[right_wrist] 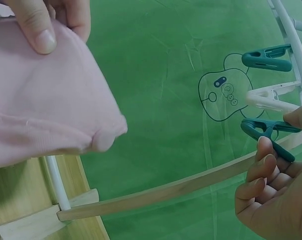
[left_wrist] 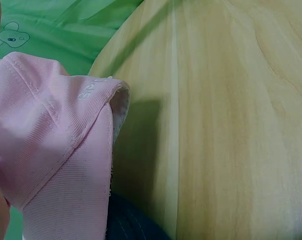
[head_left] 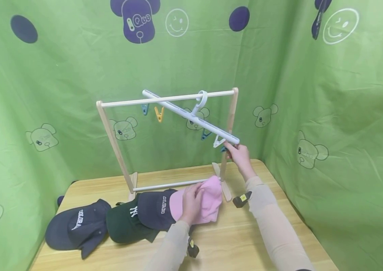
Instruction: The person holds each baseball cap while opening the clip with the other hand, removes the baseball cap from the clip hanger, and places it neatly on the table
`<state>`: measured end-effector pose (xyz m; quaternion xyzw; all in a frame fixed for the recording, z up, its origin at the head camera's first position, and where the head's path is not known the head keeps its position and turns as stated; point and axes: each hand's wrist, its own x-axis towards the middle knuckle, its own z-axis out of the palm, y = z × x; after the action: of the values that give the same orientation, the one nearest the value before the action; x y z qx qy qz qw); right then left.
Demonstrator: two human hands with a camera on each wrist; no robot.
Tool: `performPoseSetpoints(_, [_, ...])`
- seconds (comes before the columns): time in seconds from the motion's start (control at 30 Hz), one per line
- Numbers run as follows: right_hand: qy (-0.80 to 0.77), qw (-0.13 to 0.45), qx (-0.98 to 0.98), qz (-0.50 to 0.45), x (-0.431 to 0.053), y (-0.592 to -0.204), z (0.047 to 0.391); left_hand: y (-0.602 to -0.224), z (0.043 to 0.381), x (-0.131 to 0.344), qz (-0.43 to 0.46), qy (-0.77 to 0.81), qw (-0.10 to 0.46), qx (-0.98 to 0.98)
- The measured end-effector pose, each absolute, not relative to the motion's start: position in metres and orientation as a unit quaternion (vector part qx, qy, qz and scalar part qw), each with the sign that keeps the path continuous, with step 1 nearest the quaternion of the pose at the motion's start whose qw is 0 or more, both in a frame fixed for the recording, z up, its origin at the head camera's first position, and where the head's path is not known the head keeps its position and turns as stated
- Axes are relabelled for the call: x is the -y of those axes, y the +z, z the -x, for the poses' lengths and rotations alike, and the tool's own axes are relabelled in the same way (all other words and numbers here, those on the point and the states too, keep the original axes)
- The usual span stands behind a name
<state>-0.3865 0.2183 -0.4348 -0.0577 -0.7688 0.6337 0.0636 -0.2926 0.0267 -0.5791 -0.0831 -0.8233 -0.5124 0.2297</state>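
My left hand (head_left: 191,203) grips a pink cap (head_left: 212,197) above the table; the left wrist view shows its folded pink cloth (left_wrist: 56,120) close up. With thumb and fingers my right hand (head_left: 240,156) pinches a teal clip (right_wrist: 268,137) at the lower, near end of a pale blue hanger (head_left: 191,117). A white clip (right_wrist: 273,97) and another teal clip (right_wrist: 268,58) hang just beside it. The hanger hooks over a rack's top bar (head_left: 127,102) and slants down to the right. At its far end are a blue clip (head_left: 145,109) and a yellow clip (head_left: 159,114).
Left of the pink cap, a navy cap (head_left: 154,209), a dark green cap (head_left: 120,224) and another dark cap (head_left: 76,227) lie in an overlapping row on the wooden table (head_left: 239,241). The rack's right post (head_left: 233,109) stands close behind my right hand. A green curtain (head_left: 76,75) encloses the table.
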Motion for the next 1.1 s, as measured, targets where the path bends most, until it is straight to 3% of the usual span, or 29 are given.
performPoseSetpoints(1.1, [0.627, 0.067, 0.774, 0.056, -0.226, -0.436, 0.383, -0.593, 0.281, -0.039, 0.081, -0.469, 0.160, 0.865])
